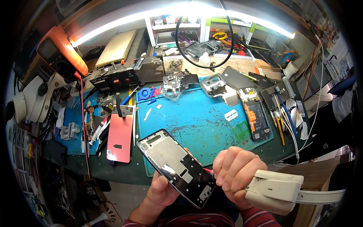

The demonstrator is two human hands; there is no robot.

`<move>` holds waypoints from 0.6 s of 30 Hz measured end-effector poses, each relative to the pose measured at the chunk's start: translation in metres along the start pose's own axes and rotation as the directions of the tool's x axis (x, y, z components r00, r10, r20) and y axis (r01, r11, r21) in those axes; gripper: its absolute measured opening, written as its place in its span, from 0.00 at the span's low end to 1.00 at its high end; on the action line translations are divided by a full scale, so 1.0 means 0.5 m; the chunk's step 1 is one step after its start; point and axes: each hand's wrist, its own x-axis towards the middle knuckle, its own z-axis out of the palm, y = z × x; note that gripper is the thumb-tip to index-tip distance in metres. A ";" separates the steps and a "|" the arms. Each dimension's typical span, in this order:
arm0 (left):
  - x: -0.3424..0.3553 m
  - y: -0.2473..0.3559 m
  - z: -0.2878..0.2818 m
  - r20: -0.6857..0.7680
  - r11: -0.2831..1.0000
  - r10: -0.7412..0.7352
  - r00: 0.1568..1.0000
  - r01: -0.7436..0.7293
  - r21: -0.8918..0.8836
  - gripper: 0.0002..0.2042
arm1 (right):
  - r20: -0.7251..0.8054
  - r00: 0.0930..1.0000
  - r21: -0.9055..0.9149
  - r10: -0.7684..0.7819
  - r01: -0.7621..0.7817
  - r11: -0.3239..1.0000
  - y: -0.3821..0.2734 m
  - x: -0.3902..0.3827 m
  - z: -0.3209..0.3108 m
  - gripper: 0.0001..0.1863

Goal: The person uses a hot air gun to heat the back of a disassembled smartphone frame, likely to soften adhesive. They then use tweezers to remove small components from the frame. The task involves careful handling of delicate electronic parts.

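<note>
My left hand (162, 190) grips a phone frame (177, 165) by its lower left edge, thumb in front and fingers behind. The frame is tilted, its silver and black inner side facing up, and no parts cover its middle. My right hand (238, 170) is closed beside the frame's lower right edge. A small bit of red (208, 171) shows at its fingertips; what it belongs to is hidden. A cream-coloured housing (274, 191) on a ribbed cream hose (321, 196) overlaps my right wrist; I cannot tell whether the hand touches it.
On the blue mat (177, 117) lie a razor blade (230, 115) and an opened phone (256, 117) with orange parts. Left of it is a pink phone panel (120, 136). An orange multimeter (62, 51) stands back left. A black cable loop (204, 66) hangs above the bench.
</note>
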 end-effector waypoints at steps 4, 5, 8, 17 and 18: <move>-0.001 -0.001 0.000 -0.014 1.000 0.008 1.000 -0.008 0.003 0.46 | 0.000 1.000 -0.007 -0.010 0.010 1.000 0.001 -0.001 -0.001 0.16; -0.001 0.000 0.004 -0.021 1.000 0.007 1.000 -0.007 -0.013 0.46 | 0.000 1.000 -0.005 -0.007 0.007 1.000 0.000 -0.001 -0.002 0.16; 0.000 -0.001 0.005 -0.020 0.999 0.010 1.000 -0.010 -0.033 0.46 | -0.006 1.000 -0.002 -0.003 0.003 1.000 -0.003 -0.003 -0.003 0.16; 0.000 -0.001 0.000 0.003 1.000 0.006 1.000 -0.006 -0.005 0.46 | 0.008 1.000 0.002 -0.016 0.016 1.000 -0.003 -0.003 -0.007 0.17; 0.001 -0.002 -0.002 0.005 1.000 0.004 1.000 -0.004 -0.006 0.46 | 0.009 1.000 0.001 -0.017 0.017 1.000 -0.003 -0.004 -0.008 0.17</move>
